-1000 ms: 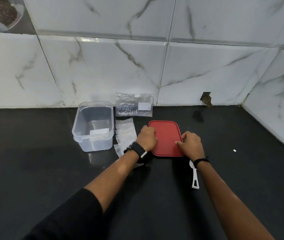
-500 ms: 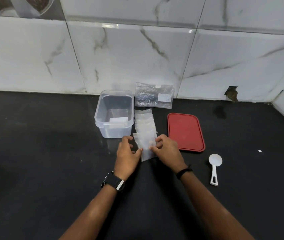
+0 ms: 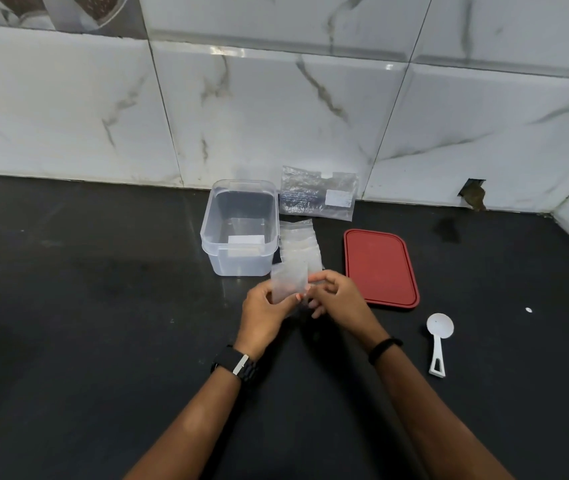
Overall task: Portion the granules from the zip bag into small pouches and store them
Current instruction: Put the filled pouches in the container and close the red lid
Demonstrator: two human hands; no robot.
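Both hands, left and right, pinched one small pouch above the desk; the zip bag leaned against the wall beside the tub.

Both hands together, fingers pinched closed.

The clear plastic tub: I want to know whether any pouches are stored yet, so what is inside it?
The clear tub looks empty: its bare bottom shows through, with a white label on the near wall. No pouches inside.
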